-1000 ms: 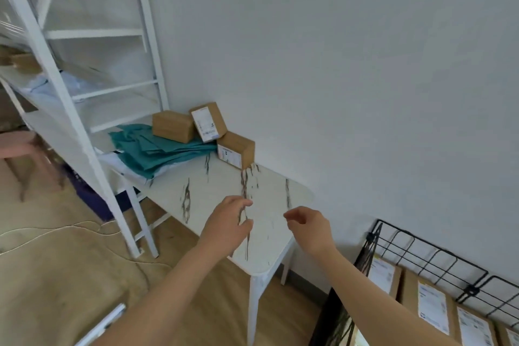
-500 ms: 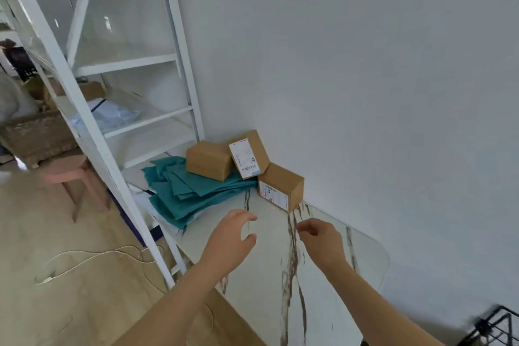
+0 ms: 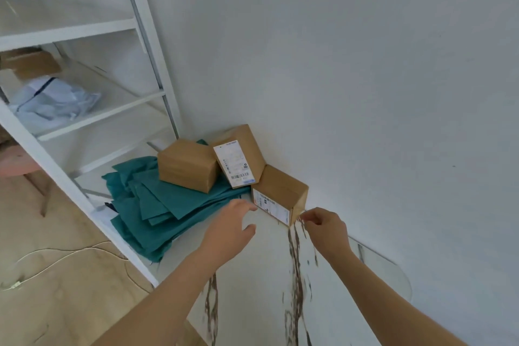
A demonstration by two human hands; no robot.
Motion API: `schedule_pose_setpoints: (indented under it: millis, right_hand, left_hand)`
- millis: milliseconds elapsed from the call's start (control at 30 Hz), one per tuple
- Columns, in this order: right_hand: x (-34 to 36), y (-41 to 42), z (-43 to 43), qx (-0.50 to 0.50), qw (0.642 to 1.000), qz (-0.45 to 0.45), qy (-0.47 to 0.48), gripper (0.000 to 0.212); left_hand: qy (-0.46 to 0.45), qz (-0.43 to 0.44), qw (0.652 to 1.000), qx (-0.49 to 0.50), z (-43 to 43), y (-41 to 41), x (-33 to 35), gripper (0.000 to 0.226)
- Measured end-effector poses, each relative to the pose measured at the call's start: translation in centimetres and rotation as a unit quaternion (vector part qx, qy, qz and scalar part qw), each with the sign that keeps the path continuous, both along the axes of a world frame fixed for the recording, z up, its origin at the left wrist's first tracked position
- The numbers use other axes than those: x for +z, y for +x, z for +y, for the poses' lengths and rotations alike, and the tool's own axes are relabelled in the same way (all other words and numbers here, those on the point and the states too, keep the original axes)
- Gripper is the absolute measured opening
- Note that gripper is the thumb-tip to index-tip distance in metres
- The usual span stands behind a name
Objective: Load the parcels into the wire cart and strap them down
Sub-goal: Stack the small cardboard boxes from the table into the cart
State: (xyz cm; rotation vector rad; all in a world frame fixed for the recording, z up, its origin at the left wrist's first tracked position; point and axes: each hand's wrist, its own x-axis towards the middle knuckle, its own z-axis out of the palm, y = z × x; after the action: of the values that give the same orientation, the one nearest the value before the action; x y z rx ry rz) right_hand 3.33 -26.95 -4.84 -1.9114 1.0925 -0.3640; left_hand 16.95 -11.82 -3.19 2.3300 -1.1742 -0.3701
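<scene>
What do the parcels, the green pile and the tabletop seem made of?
Parcels: likely cardboard, matte brown, sharp folded edges. Green pile: probably cloth, matte, limp creased layers. Tabletop: glossy white with dark veins; marble or imitation, unclear.

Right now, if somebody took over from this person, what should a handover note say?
Left hand: open, reaching for the nearest parcel.
Right hand: fingers loosely curled by that parcel's corner, gripping nothing.
That parcel stands on the table; a labelled parcel leans behind it; a plain parcel sits on the teal cloth.
Done: none of these three lifted.
Left: carry them to the wire cart, out of view, and strap down.
</scene>
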Motion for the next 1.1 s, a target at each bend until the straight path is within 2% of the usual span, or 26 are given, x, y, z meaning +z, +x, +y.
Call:
schedule_pose_setpoints:
  millis: [100, 233, 333, 467, 600, 767, 1100]
  right_hand:
    - [0.0, 1.6, -1.4, -0.012, 1.0, 0.026, -0.012, 0.027]
    - [0.4, 3.8, -2.8, -0.006, 0.994, 0.096, -0.049, 0.029]
    - [0.1, 6.0, -3.8, 0.026, 0.983, 0.165, -0.075, 0.038]
    - [-1.0, 9.2, -4.5, 0.048, 0.963, 0.239, -0.119, 0.052]
    - [-2.5, 10.8, -4.5, 0.071, 0.939, 0.29, -0.172, 0.05]
    - [-3.3, 10.9, -4.6, 0.07, 0.93, 0.305, -0.193, 0.048]
    - [-2.3, 9.1, -3.1, 0.048, 0.925, 0.339, -0.162, 0.068]
  left_hand:
    - [-0.005, -0.004, 0.999, -0.031, -1.9, 2.3, -0.3, 0.041]
    - [-0.01, -0.101, 0.99, -0.1, -4.7, 5.5, 0.4, 0.041]
    - [-0.016, -0.175, 0.972, -0.156, -7.0, 7.8, 1.3, 0.042]
    - [0.019, -0.245, 0.941, -0.232, -9.4, 9.9, 0.9, 0.041]
    - [0.038, -0.302, 0.918, -0.255, -10.8, 11.4, 0.2, 0.036]
    - [0.036, -0.292, 0.915, -0.275, -11.4, 12.6, -0.4, 0.034]
    - [0.026, -0.249, 0.92, -0.301, -11.0, 12.5, -1.2, 0.033]
